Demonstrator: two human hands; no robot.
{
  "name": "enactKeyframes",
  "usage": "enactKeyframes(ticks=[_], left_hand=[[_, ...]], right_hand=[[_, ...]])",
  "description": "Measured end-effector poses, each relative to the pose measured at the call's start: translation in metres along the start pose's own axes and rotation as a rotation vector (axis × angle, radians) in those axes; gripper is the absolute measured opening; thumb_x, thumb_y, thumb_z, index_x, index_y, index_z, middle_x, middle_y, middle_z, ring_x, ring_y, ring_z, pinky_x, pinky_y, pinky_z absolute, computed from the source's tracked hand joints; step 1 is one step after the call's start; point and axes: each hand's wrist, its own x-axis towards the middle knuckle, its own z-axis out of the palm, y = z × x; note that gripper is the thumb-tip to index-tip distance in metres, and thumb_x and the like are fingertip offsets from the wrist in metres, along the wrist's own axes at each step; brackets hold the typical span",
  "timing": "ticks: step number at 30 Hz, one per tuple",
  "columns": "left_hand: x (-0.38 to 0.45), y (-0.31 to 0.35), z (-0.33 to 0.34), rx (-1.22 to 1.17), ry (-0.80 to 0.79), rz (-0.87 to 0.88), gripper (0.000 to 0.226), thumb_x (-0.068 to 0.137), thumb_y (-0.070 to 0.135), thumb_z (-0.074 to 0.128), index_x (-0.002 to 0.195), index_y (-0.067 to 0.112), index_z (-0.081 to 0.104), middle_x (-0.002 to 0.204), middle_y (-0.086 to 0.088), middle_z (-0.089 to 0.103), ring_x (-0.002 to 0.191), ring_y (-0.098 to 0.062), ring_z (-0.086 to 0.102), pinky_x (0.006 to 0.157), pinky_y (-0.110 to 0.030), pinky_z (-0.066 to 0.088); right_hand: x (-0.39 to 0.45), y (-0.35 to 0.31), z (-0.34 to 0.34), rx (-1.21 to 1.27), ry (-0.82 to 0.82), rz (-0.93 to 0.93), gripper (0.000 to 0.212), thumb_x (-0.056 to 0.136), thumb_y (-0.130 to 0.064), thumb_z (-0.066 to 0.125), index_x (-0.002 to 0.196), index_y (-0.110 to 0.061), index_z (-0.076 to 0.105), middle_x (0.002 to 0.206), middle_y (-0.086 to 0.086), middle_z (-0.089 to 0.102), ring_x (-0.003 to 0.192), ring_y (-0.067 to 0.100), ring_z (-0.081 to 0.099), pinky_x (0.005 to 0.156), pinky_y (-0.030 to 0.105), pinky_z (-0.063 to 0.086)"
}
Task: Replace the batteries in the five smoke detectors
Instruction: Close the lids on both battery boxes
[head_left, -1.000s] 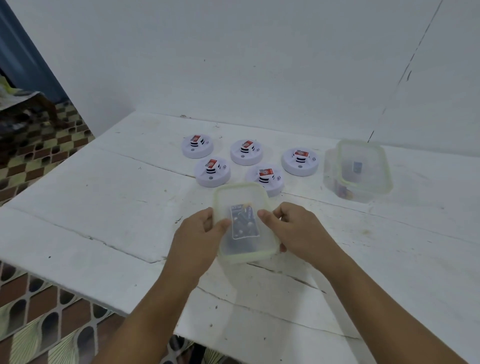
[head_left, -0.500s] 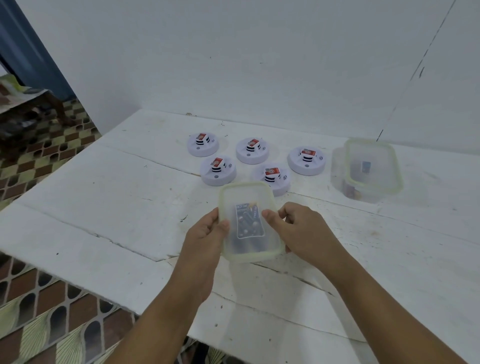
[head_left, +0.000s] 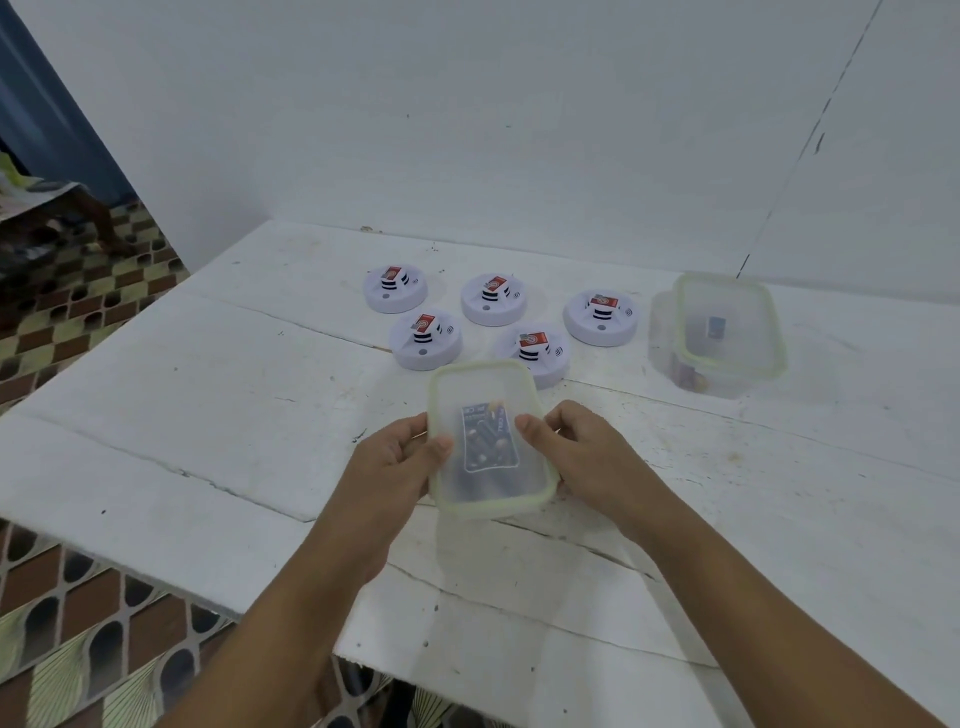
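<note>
Left hand (head_left: 400, 462): grips the left long edge of the near container, thumb laid over the lid, fingers curled beneath and mostly hidden.
Right hand (head_left: 582, 452): grips the right long edge of the same box, thumb tip on the lid, fingers curled at the side; their tips are hidden by the box.
Near container (head_left: 488, 441): a clear plastic box with a pale green-rimmed lid, held between the two hands. Whether it rests on the bench or is lifted clear, I cannot tell.
Contents of near container: dark cylindrical shapes with pale ends, likely batteries (head_left: 485, 441), blurred by the frosted lid; their count cannot be read.
Smoke detectors (head_left: 530, 348): five white round units on the bench just beyond the hands, three in the far row, two nearer. The nearest one is partly covered by the far end of the held box. Each carries a red and white label on top; the print is too small to read.
Second container (head_left: 727, 327): beyond and to the right of the right hand, well apart from it, its lid set askew. Small items inside are indistinct.
Bench (head_left: 208, 395): white, scuffed boards; its near edge is cut off by the forearms.
Floor (head_left: 67, 623): patterned tiles, seen left of and below the left hand.
</note>
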Motion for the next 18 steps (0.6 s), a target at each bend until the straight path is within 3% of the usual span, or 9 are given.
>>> enactKeyframes(ticks=[5, 9, 14, 18], left_hand=[[0.004, 0.011, -0.011, 0.072, -0.126, -0.064, 0.026, 0.1, 0.011, 0.064, 0.126, 0.012, 0.068, 0.11, -0.002, 0.08, 0.103, -0.018, 0.076, 0.083, -0.024, 0.061], [0.003, 0.02, -0.014, 0.165, -0.266, -0.104, 0.024, 0.095, 0.009, 0.069, 0.119, 0.007, 0.07, 0.108, -0.006, 0.08, 0.104, -0.022, 0.076, 0.091, -0.031, 0.061], [0.002, 0.027, -0.003, 0.299, -0.38, -0.138, 0.026, 0.089, 0.008, 0.076, 0.114, 0.001, 0.069, 0.1, -0.011, 0.08, 0.096, -0.024, 0.078, 0.085, -0.029, 0.062], [0.008, 0.031, 0.03, 0.36, -0.476, -0.121, 0.025, 0.09, 0.009, 0.076, 0.113, 0.004, 0.07, 0.1, -0.009, 0.08, 0.097, -0.023, 0.077, 0.092, -0.036, 0.06]], right_hand=[[-0.008, 0.0, -0.002, -0.03, -0.078, -0.004, 0.033, 0.098, -0.057, 0.054, 0.123, -0.037, 0.048, 0.101, 0.003, 0.074, 0.091, 0.02, 0.073, 0.084, 0.042, 0.057], [-0.023, 0.004, -0.013, 0.03, -0.093, 0.025, 0.035, 0.099, -0.052, 0.057, 0.12, -0.026, 0.045, 0.092, 0.003, 0.079, 0.086, 0.022, 0.076, 0.084, 0.044, 0.058], [-0.049, 0.015, -0.034, 0.033, -0.1, 0.07, 0.034, 0.101, -0.051, 0.058, 0.119, -0.025, 0.044, 0.084, 0.001, 0.077, 0.072, 0.015, 0.073, 0.062, 0.022, 0.052], [-0.066, 0.03, -0.057, 0.107, -0.033, 0.103, 0.035, 0.099, -0.053, 0.059, 0.114, -0.025, 0.045, 0.086, -0.001, 0.078, 0.076, 0.02, 0.073, 0.075, 0.041, 0.056]])
